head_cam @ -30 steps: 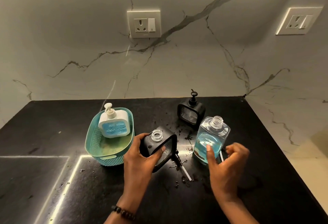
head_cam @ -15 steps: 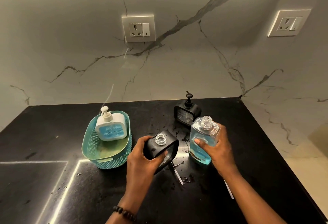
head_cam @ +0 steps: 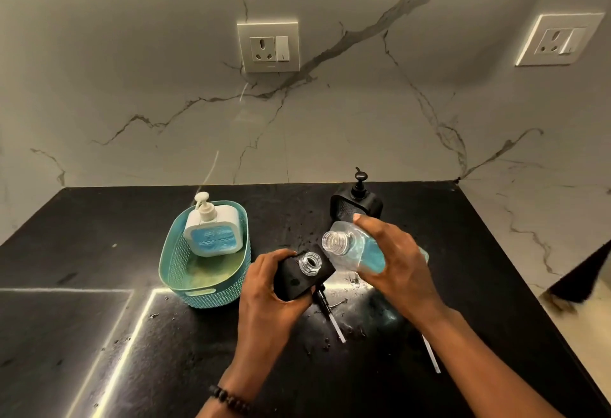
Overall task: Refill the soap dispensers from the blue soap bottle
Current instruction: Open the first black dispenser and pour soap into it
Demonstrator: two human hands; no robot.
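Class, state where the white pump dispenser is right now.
In the head view, the white pump dispenser stands inside the teal basket, on the counter's left side, left of the left hand.

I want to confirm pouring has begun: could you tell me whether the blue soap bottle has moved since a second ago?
Yes. The blue soap bottle, gripped by the right hand, has left the counter and tipped left, towards the open black dispenser.

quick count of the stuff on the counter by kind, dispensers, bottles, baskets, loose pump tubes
Soap dispensers: 3, the open black one in the left hand, the black one at the back, the white one
Blue soap bottle, tilted in the right hand: 1
Teal basket: 1
Loose pump tubes: 2
Total: 7
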